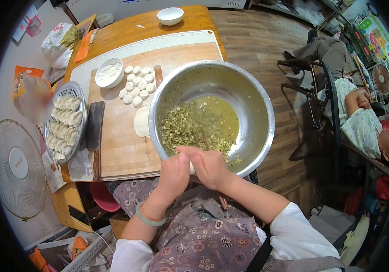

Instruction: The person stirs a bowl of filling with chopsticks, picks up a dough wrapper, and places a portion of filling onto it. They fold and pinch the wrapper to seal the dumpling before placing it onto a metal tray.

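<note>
You are in a lived-in home room used as a kitchen: a wooden table (176, 29) carries a floured cutting board (126, 149), a steel bowl (249, 90) of filling and a tray of dumplings (65, 120), with a floor fan (17, 167) beside it and someone resting in a chair (314, 90) nearby.

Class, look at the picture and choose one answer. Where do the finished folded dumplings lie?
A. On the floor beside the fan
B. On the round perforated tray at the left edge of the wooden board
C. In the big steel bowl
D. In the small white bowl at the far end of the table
B: the folded dumplings lie in rows on the round perforated tray left of the wooden board, while the steel bowl holds only chopped green filling.
</note>
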A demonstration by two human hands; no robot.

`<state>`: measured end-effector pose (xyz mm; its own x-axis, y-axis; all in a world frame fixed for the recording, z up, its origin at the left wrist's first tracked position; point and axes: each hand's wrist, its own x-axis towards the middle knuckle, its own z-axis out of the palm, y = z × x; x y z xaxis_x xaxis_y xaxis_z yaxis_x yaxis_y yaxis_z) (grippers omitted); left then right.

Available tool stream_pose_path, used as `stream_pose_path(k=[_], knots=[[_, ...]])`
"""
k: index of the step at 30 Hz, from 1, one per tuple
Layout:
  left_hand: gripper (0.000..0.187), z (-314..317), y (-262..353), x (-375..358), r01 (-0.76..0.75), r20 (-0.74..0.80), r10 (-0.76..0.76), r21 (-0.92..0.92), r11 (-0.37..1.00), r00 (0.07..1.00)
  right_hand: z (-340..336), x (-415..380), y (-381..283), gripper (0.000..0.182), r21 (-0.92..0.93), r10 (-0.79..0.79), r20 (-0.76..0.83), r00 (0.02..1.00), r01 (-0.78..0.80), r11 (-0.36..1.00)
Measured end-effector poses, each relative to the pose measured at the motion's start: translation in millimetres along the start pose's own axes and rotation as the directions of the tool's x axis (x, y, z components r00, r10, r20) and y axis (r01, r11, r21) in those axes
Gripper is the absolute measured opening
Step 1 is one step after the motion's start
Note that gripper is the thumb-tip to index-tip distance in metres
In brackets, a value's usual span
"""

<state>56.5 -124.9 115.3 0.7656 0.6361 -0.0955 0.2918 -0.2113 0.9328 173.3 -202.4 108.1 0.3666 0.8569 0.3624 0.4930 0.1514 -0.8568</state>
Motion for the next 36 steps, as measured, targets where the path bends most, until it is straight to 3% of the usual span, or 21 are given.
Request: stream_pose_path(k=[1, 2, 3, 4, 5, 6, 8, 10, 11, 12, 13, 14, 16, 20, 22, 23, 25, 28, 30, 32, 36], knots=[[0.054, -2.0, -1.5, 0.7, 0.173, 0.053, -0.168, -0.13, 0.976, 0.984, -3.7, 2.0, -1.6, 0.036, 0.072, 0.17, 0.158, 0.973, -0.183, 0.98], [0.054, -8.1, -0.8, 1.5, 0.171, 0.051, -0.166, -0.129, 0.977, 0.985, -7.5, 3.8, -3.9, 0.05, 0.113, 0.316, 0.322, 0.893, -0.367, 0.923], [0.054, -17.7, 4.6, 3.5, 0.297, 0.175, -0.245, -0.407, 0.864, 0.954, -11.5, 5.6, -10.3, 0.05, 0.114, 0.313, 0.322, 0.894, -0.365, 0.924], [0.055, -25.7, 6.7, 5.0, 0.417, 0.313, -0.277, -0.628, 0.658, 0.909, -15.9, 8.2, -19.2, 0.061, 0.377, 0.322, 0.373, 0.87, -0.459, 0.805], [0.063, -31.5, 5.3, 2.6, 0.367, 0.345, -0.165, -0.678, 0.636, 0.924, -18.0, 9.9, -24.0, 0.076, 0.599, 0.311, 0.426, 0.85, -0.522, 0.606], [0.063, -30.3, 7.8, 1.0, 0.36, 0.339, -0.163, -0.675, 0.644, 0.926, -18.1, 8.7, -21.1, 0.076, 0.605, 0.301, 0.425, 0.854, -0.515, 0.608], [0.072, -22.8, 14.1, -1.3, -0.062, 0.094, 0.123, -0.482, 0.874, 0.988, -16.6, 1.9, -12.6, 0.09, 0.542, 0.305, 0.518, 0.799, -0.583, 0.606], [0.083, -28.3, 26.6, -2.4, -0.067, 0.121, 0.133, -0.435, 0.898, 0.984, -11.9, -0.5, -13.9, 0.082, 0.607, 0.31, 0.468, 0.828, -0.555, 0.568], [0.084, -32.3, 33.2, -0.1, -0.301, 0.074, 0.302, -0.022, 0.953, 0.95, -10.2, -2.0, -10.0, 0.073, 0.592, 0.3, 0.495, 0.815, -0.569, 0.571], [0.085, -34.5, 36.8, 0.0, -0.463, 0.102, 0.464, 0.398, 0.792, 0.88, -8.5, -2.0, -9.0, 0.065, 0.575, 0.29, 0.524, 0.801, -0.584, 0.573], [0.09, -34.2, 38.0, -1.8, -0.464, 0.157, 0.447, 0.473, 0.749, 0.881, -8.9, 1.3, -20.0, 0.048, 0.628, 0.312, 0.472, 0.825, -0.563, 0.538], [0.09, -34.2, 42.9, -4.2, -0.464, 0.159, 0.446, 0.472, 0.749, 0.881, -9.5, 0.5, -19.0, 0.048, 0.628, 0.313, 0.472, 0.824, -0.563, 0.536], [0.09, -33.0, 53.6, -9.6, -0.353, 0.101, 0.407, 0.709, 0.611, 0.908, -11.5, -1.5, -14.9, 0.042, 0.602, 0.377, 0.512, 0.772, -0.636, 0.483], [0.089, -29.9, 53.0, -13.2, -0.28, -0.008, 0.361, 0.615, 0.737, 0.932, -4.9, -5.1, -13.2, 0.04, 0.669, 0.391, 0.466, 0.794, -0.605, 0.432], [0.068, -31.0, 53.4, -14.1, -0.29, -0.125, 0.404, 0.51, 0.81, 0.906, -5.5, -2.9, -15.9, 0.039, 0.635, 0.383, 0.453, 0.805, -0.593, 0.496], [0.068, -33.0, 51.1, -13.9, -0.289, -0.128, 0.404, 0.509, 0.811, 0.906, -4.6, -3.4, -14.5, 0.039, 0.632, 0.383, 0.455, 0.804, -0.594, 0.497], [0.042, -41.1, 43.0, -15.6, -0.484, -0.031, 0.569, 0.489, 0.726, 0.822, 2.0, -5.9, -11.8, 0.038, 0.623, 0.341, 0.325, 0.882, -0.471, 0.624], [0.03, -43.8, 44.1, -17.6, -0.495, -0.007, 0.573, 0.497, 0.713, 0.819, 2.0, -2.7, -14.8, 0.037, 0.558, 0.407, 0.385, 0.828, -0.56, 0.612], [0.032, -45.7, 40.8, -19.1, -0.474, -0.031, 0.57, 0.519, 0.711, 0.821, 4.3, -2.1, -18.1, 0.038, 0.55, 0.4, 0.39, 0.83, -0.558, 0.621], [0.031, -46.6, 34.2, -20.7, -0.477, -0.043, 0.575, 0.51, 0.716, 0.817, 4.6, 0.0, -22.4, 0.038, 0.472, 0.401, 0.371, 0.838, -0.541, 0.695], [0.024, -65.9, 21.9, -8.1, -0.411, -0.078, 0.548, 0.575, 0.707, 0.833, 10.3, 4.8, -15.7, 0.048, 0.499, 0.402, 0.483, 0.778, -0.622, 0.604]])
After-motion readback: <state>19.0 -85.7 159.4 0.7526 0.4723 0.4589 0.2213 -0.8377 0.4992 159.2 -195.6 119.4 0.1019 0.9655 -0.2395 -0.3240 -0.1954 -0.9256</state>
